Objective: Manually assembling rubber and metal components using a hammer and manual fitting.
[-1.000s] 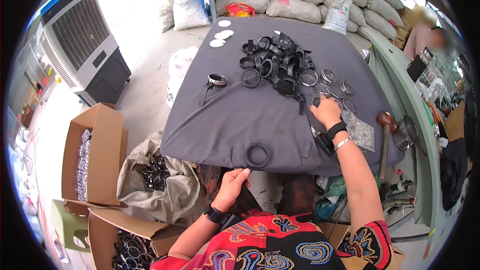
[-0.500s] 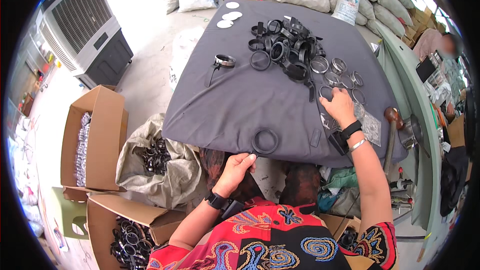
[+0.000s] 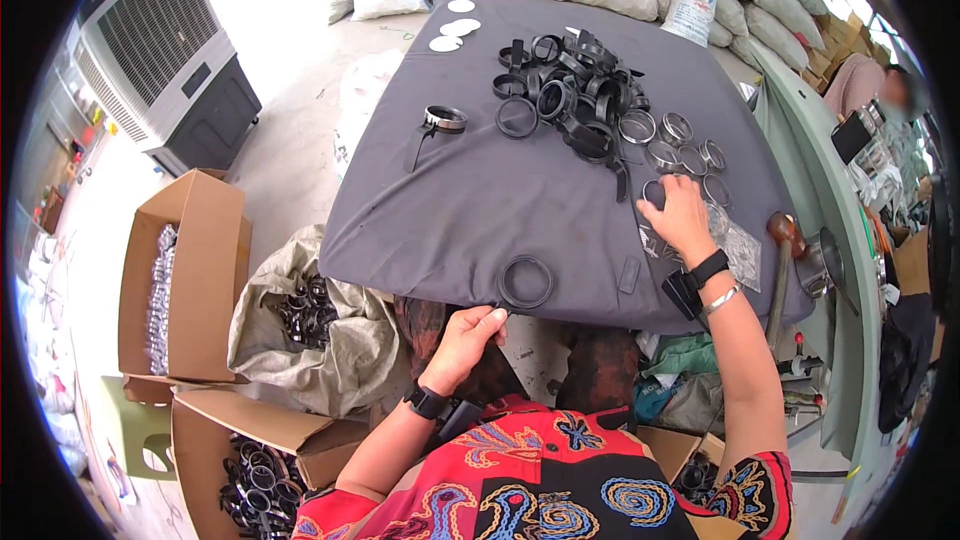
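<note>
Head view: two open cardboard boxes (image 3: 185,280) at far left, one with silver parts, one lower with black rings. Grey sack (image 3: 320,340) beside them, black rings inside. Left hand (image 3: 462,345) at table's near edge, fingers curled, touching edge of cloth just below one black ring (image 3: 525,282) (grip not clear, cannot tell if it pinches something). Grey cloth table (image 3: 450,210). Pile of black rings (image 3: 565,90) at far side, three white discs (image 3: 452,28). Right hand (image 3: 682,220) flat on cloth, fingers spread, among about six silver rings (image 3: 680,145).
</note>
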`<action>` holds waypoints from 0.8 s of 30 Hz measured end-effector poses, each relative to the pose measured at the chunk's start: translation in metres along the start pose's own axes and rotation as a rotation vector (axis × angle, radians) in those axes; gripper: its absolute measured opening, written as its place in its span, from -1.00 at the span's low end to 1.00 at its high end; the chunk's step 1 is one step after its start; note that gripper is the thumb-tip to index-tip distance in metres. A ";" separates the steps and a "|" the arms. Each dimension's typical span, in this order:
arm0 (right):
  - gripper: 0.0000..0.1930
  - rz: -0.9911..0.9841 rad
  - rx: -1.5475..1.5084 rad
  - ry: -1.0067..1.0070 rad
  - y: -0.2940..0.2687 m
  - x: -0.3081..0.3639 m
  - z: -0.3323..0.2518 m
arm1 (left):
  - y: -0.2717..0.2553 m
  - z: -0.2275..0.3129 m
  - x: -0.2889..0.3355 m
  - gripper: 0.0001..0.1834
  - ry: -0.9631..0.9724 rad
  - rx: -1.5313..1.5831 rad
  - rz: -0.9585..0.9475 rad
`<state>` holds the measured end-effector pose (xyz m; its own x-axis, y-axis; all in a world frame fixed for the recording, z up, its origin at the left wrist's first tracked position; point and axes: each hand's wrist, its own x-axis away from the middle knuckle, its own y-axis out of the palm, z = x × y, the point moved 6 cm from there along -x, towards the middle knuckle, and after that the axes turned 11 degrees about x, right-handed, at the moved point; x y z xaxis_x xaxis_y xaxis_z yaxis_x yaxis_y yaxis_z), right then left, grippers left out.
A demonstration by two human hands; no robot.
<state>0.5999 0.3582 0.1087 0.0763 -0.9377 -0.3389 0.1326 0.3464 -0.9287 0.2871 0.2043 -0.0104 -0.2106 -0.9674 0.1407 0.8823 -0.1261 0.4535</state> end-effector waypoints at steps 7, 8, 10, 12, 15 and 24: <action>-0.51 -0.154 0.094 0.191 0.011 -0.014 -0.002 | 0.001 0.003 0.000 -0.64 -0.004 -0.012 -0.012; -0.55 -0.155 0.069 0.163 0.013 -0.015 -0.001 | 0.000 0.002 0.000 -0.64 -0.013 -0.015 -0.012; -0.61 -0.177 0.047 0.125 0.016 -0.014 0.004 | 0.000 0.003 0.000 -0.64 -0.003 -0.033 -0.022; -0.70 -0.180 -0.049 0.101 0.018 -0.010 0.010 | 0.000 0.003 0.000 -0.64 -0.008 -0.040 -0.028; -0.70 -0.137 -0.089 0.038 0.014 -0.003 0.014 | -0.002 0.003 0.000 -0.64 -0.024 -0.030 -0.028; -0.39 -0.263 -0.010 0.302 0.010 -0.005 0.014 | -0.004 0.002 -0.001 -0.65 -0.030 -0.011 -0.039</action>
<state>0.6142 0.3668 0.1034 -0.2534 -0.9603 -0.1169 0.0995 0.0944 -0.9906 0.2832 0.2062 -0.0108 -0.2571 -0.9548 0.1491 0.8777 -0.1662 0.4495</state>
